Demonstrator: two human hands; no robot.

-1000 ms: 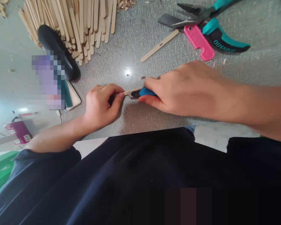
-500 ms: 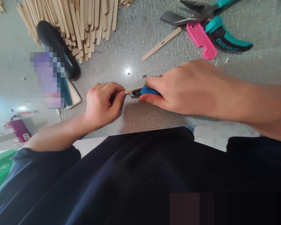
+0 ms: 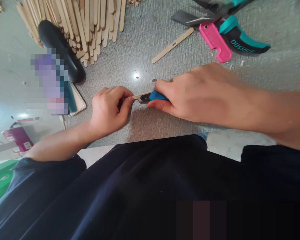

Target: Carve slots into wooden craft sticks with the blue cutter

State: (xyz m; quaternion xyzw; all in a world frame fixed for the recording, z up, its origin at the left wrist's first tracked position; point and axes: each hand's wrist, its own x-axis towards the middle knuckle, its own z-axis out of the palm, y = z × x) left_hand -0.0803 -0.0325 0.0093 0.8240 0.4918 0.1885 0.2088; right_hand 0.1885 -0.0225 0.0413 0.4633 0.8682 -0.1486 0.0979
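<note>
My left hand (image 3: 110, 108) pinches one end of a wooden craft stick (image 3: 135, 97) between thumb and fingers, above the table near its front edge. In my right hand (image 3: 190, 95) is a blue utility knife (image 3: 158, 96), gripped close to its blade. The blade lies along the craft stick, just right of my left fingertips. Most of the stick is hidden behind the knife and my fingers. Beyond my hands, another craft stick (image 3: 173, 45) with a small slot at its middle lies on the table.
A heap of craft sticks (image 3: 90, 26) covers the back left. Beside it are a black oblong case (image 3: 61, 51) and a blurred phone (image 3: 76, 98). Pliers with teal-black handles (image 3: 245, 36) and a pink folding knife (image 3: 216, 41) lie back right. A purple power socket (image 3: 18, 140) is far left.
Almost nothing differs. The knife in my right hand has shifted very slightly left along the craft stick, while my left hand keeps its place.
</note>
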